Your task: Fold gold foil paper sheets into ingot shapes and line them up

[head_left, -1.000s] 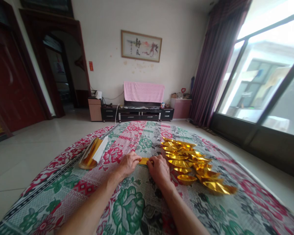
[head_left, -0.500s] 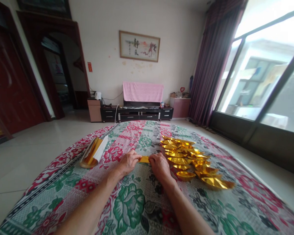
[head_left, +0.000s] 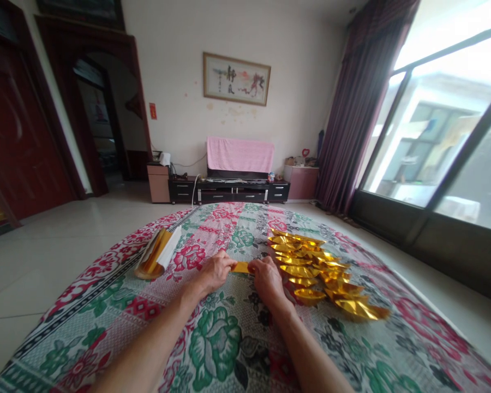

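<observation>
Near the middle of the head view, the left hand (head_left: 216, 271) pinches one end of a gold strip (head_left: 241, 267), thumb and fingers closed on it, and the right hand (head_left: 267, 275) grips the other end the same way. The strip lies level between the two hands, over the flowered cloth (head_left: 216, 349); whether it touches the cloth cannot be told. Just to the right of the right hand, shiny gold boats (head_left: 298, 271) sit in rough rows, some overlapping, with one rounder boat at the near end. Well to the left of the left hand, a curled bundle (head_left: 157, 254) of gold and white sheets rests on the cloth. Beyond the cloth, a pink towel (head_left: 240, 155) hangs above a black cabinet (head_left: 233, 192), with a framed picture (head_left: 237, 79) on the wall higher up.
</observation>
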Action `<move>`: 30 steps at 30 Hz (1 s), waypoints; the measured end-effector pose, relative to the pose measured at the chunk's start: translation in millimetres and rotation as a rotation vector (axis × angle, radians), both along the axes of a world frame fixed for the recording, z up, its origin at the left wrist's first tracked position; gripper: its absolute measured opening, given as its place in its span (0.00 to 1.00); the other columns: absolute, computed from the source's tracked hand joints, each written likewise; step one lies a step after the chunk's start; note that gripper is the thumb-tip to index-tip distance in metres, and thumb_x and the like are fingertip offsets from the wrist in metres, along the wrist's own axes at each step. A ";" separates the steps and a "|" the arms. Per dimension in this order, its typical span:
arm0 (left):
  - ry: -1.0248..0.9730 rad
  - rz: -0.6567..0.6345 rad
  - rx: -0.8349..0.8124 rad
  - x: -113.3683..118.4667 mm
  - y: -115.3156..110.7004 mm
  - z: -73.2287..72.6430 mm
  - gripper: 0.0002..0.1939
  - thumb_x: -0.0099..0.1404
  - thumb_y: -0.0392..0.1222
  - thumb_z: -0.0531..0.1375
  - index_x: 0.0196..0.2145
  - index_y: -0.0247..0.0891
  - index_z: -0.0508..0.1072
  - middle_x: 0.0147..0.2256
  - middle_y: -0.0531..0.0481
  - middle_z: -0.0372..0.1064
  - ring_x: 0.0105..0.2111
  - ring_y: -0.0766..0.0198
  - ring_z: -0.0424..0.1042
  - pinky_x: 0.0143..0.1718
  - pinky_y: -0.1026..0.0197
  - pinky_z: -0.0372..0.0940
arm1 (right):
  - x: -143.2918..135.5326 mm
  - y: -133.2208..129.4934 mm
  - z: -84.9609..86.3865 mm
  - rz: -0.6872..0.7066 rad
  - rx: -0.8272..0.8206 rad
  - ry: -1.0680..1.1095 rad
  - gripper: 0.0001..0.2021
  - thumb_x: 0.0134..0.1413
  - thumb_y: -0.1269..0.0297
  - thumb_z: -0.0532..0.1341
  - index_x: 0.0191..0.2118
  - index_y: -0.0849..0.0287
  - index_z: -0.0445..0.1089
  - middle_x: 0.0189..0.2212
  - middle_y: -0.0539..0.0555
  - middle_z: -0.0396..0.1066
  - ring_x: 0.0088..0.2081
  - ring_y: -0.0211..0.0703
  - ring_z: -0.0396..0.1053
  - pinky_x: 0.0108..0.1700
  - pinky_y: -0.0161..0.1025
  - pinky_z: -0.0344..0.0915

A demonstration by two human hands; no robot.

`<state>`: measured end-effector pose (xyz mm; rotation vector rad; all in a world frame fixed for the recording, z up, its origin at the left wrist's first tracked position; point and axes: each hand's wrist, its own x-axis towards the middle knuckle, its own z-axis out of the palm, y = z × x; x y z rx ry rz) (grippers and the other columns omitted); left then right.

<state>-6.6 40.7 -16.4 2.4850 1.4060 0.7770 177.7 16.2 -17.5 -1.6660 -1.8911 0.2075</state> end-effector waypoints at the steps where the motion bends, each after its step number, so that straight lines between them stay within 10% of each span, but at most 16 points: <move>1: 0.000 0.000 -0.004 0.0 0.0 0.1 0.15 0.62 0.35 0.49 0.35 0.41 0.75 0.33 0.50 0.64 0.34 0.67 0.67 0.39 0.65 0.61 | 0.0 -0.1 0.1 0.000 -0.002 -0.001 0.13 0.55 0.71 0.52 0.32 0.54 0.73 0.31 0.52 0.61 0.34 0.37 0.61 0.36 0.31 0.53; 20: -0.016 0.008 -0.005 0.3 5.1 -4.0 0.18 0.59 0.31 0.49 0.41 0.40 0.75 0.36 0.47 0.66 0.37 0.65 0.68 0.42 0.63 0.63 | -20.8 -15.1 15.0 -0.177 0.039 -0.125 0.16 0.47 0.48 0.58 0.33 0.56 0.70 0.35 0.55 0.62 0.40 0.47 0.62 0.42 0.41 0.55; 30: -0.005 -0.003 0.011 -0.2 3.6 -2.9 0.18 0.60 0.32 0.48 0.41 0.40 0.75 0.35 0.47 0.67 0.36 0.65 0.68 0.42 0.63 0.63 | -15.1 -12.7 13.8 -0.132 0.018 -0.090 0.10 0.52 0.58 0.55 0.34 0.55 0.70 0.35 0.55 0.63 0.39 0.44 0.62 0.41 0.38 0.55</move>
